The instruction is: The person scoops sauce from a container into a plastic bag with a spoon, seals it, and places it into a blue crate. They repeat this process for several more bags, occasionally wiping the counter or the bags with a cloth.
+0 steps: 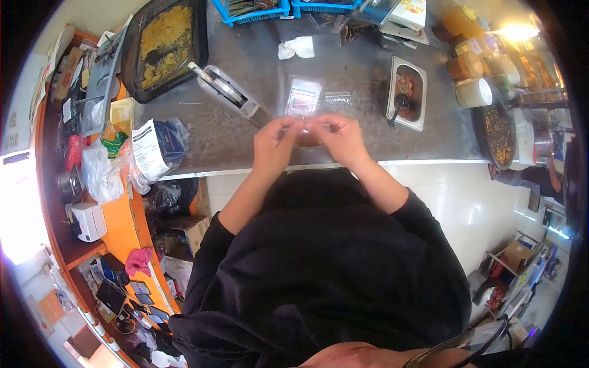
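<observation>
My left hand (271, 144) and my right hand (342, 141) meet near the front edge of the metal table. Between them the fingertips of both hands pinch the top of a small clear plastic bag (308, 140) with something reddish brown in it. Just behind the fingers lies a pack of clear bags (303, 97) with a printed label, and more clear bags (338, 100) lie to its right. On the left, close to my left hand, a grey bag sealer (228, 93) stands at an angle. To the right, a metal pan (419, 92) contains reddish pieces and a black spoon (400, 104).
A large black tray (132, 61) of crumbly yellow food sits at the back left. Blue baskets (251, 13) and a crumpled white tissue (296, 48) are at the back. Jars (473, 93) and a round dark pan (498, 138) line the right. Another person (532, 179) is at far right.
</observation>
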A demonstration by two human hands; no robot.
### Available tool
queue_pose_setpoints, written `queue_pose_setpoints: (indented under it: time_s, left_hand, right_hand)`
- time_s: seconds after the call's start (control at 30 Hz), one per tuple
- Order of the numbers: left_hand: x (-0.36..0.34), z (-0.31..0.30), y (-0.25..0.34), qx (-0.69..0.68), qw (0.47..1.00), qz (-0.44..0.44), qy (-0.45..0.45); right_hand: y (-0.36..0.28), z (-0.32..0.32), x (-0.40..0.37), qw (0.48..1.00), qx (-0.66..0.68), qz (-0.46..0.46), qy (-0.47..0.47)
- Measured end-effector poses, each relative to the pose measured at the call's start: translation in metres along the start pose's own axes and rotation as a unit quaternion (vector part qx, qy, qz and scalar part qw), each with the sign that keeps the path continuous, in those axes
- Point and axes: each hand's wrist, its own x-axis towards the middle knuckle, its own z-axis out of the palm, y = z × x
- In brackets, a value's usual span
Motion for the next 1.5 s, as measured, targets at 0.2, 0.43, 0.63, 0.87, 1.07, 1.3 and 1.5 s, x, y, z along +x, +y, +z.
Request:
queue_pose_setpoints:
  time_s: [0.2,0.43,0.63,0.87,1.07,1.3,1.5]
  left_hand:
    - [0.007,0.011,-0.072,0.126,0.987,-0.094,0.005]
    - [0.022,0.022,-0.073,0.418,0.899,0.107,0.072]
    - [0.018,0.031,-0.046,0.338,0.932,0.122,0.054]
    - [-0.001,0.026,-0.019,0.252,0.966,0.019,0.061]
    - [-0.003,0.024,-0.013,0.123,0.992,-0.012,0.036]
    - [-0.009,0.016,0.003,-0.001,0.992,-0.078,-0.095]
    - [-0.013,0.015,0.001,-0.041,0.995,-0.032,-0.09]
  right_hand:
    - [0.049,-0.029,0.008,0.971,-0.226,0.057,0.051]
    - [0.091,-0.062,0.028,0.769,-0.591,-0.172,0.17]
    - [0.099,-0.066,0.035,0.787,-0.573,-0.196,0.122]
    - [0.091,-0.076,0.037,0.822,-0.531,-0.185,0.094]
    - [0.048,-0.048,0.033,0.979,-0.183,-0.053,0.069]
    - [-0.009,-0.038,0.008,1.0,0.002,0.004,0.028]
    - [-0.056,-0.032,-0.026,0.986,-0.127,-0.08,-0.068]
